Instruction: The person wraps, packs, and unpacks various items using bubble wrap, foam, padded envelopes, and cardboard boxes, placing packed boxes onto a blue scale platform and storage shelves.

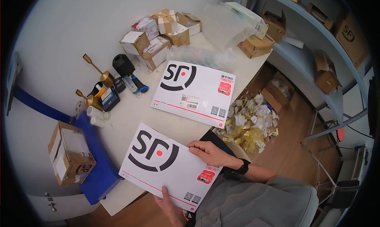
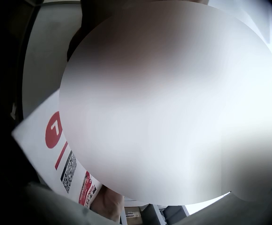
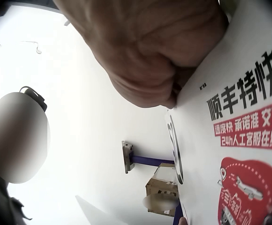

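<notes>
A white cardboard mailer (image 1: 170, 175) with a large black SF logo is held between both hands, tilted over the near edge of the table. My right hand (image 1: 209, 153), below a black watch, grips its upper right edge. At the lower edge, my left hand (image 1: 168, 205) pinches it, thumb on the printed face and the other fingers hidden behind. In the right wrist view, the right hand (image 3: 159, 51) lies against the edge beside the red printed panel. Beyond, a second SF mailer (image 1: 206, 92) bearing a small printed label lies face up on the table.
Small cartons (image 1: 156, 49) are piled at the back. Scanners, a blue-handled cutter (image 1: 139, 84) and brass items stand on the left, near a carton (image 1: 71, 152) on a blue stand. Bubble wrap (image 1: 225, 25) lies behind; shelving (image 1: 297, 57) and a scrap heap (image 1: 253, 120) are right.
</notes>
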A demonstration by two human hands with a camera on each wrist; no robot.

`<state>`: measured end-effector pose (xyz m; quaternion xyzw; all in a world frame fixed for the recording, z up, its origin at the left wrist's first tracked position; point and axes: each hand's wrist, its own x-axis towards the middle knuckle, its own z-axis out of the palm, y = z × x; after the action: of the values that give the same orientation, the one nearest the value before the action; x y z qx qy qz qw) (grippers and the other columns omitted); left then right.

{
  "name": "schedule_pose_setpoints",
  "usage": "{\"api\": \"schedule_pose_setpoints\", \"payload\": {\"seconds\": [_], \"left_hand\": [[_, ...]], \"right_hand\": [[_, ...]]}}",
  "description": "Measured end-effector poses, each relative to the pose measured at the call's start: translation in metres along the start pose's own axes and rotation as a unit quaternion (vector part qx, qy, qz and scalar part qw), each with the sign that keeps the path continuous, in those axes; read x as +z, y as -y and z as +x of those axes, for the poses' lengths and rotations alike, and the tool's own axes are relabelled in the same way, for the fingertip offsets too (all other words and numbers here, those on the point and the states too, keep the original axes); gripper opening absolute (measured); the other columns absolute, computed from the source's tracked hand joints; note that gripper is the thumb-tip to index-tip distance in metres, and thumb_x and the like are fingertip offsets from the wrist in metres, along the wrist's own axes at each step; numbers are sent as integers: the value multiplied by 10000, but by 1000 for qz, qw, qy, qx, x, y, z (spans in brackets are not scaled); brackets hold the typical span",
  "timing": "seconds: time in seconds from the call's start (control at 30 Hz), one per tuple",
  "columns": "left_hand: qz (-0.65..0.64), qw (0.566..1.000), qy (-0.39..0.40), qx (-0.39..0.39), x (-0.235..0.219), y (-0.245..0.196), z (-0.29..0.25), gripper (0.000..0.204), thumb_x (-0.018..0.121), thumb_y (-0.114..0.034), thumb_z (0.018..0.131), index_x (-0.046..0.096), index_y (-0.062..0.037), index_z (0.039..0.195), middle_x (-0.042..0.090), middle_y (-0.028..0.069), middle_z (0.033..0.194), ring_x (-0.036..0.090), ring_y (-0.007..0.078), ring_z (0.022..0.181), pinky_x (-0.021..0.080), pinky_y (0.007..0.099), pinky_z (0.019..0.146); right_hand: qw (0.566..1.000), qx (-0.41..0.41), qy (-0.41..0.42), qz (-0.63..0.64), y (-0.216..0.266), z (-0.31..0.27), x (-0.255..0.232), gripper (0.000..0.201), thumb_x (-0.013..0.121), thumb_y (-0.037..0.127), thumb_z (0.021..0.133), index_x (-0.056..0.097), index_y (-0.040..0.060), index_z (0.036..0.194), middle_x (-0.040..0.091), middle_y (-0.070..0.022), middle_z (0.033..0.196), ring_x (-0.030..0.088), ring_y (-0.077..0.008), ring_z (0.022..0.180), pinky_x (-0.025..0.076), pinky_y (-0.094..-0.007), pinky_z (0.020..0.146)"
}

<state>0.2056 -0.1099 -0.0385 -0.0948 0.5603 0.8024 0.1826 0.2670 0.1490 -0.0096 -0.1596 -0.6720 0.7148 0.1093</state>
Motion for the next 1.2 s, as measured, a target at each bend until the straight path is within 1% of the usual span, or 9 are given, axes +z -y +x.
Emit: {"api": "schedule_pose_setpoints", "payload": {"seconds": [0.13,0.2,0.3,0.43,0.67,0.87,0.93,1.07,1.2], "left_hand": [[-6,1000,3,-16,-13,7,4,458,640,-125,1037,485,39,1436,645,209,1328,693,283,1124,594,409,958],[-8,1000,-2,23,-6,0,0,437,620,-120,1051,482,34,1435,632,213,1333,678,284,1151,584,428,972],[10,1000,1,16,-7,-3,2,441,617,-145,1058,477,36,1435,629,214,1342,685,284,1147,592,433,968],[11,999,38,-3,-11,1,11,449,620,-147,1054,482,35,1441,627,221,1363,690,289,1149,593,441,978],[-7,997,68,-21,1,-1,15,462,635,-141,1042,486,37,1441,635,220,1361,698,297,1139,599,432,973],[148,989,24,-4,8,-16,11,520,587,-134,1049,405,106,1474,603,319,1344,654,428,1168,559,553,985],[126,991,42,-25,3,-17,13,632,591,-204,1071,306,92,1551,473,296,1493,553,399,1308,489,521,1089],[69,998,6,-12,-3,-10,18,536,586,-171,1066,410,84,1504,584,245,1375,615,319,1183,527,440,996],[5,998,40,-39,-2,-7,18,543,598,-178,1062,411,70,1508,576,240,1395,608,321,1211,522,453,1020]], "right_hand": [[1000,-4,-3,9,3,-2,4,277,565,223,1102,663,-32,1152,700,-88,865,589,-109,749,500,-306,706],[991,-2,44,-127,4,0,-8,305,605,272,1076,680,-24,1080,673,-152,781,603,-185,659,486,-352,641],[971,38,111,-209,14,-2,-19,291,641,261,1062,675,-28,1083,633,-134,783,536,-144,659,452,-318,622],[983,-58,57,-166,2,-5,-22,327,664,281,1050,684,-43,1094,652,-152,824,575,-152,697,481,-327,654],[993,-17,114,24,-30,-7,-28,319,695,270,1037,658,-5,1194,684,-68,946,573,-109,786,481,-305,686],[994,-16,-16,-108,4,-11,-38,344,761,279,978,601,17,1134,630,-79,841,589,-123,751,478,-302,673],[955,-73,-192,-212,18,-10,-50,318,773,241,954,610,31,1128,684,-109,844,666,-197,701,520,-347,639],[840,-16,-473,-266,8,9,-117,312,746,301,955,660,20,1060,727,-131,853,720,-244,727,545,-373,642],[842,14,-459,-282,-26,27,-161,363,754,326,941,676,-7,1062,738,-142,873,719,-241,737,541,-371,651]]}}
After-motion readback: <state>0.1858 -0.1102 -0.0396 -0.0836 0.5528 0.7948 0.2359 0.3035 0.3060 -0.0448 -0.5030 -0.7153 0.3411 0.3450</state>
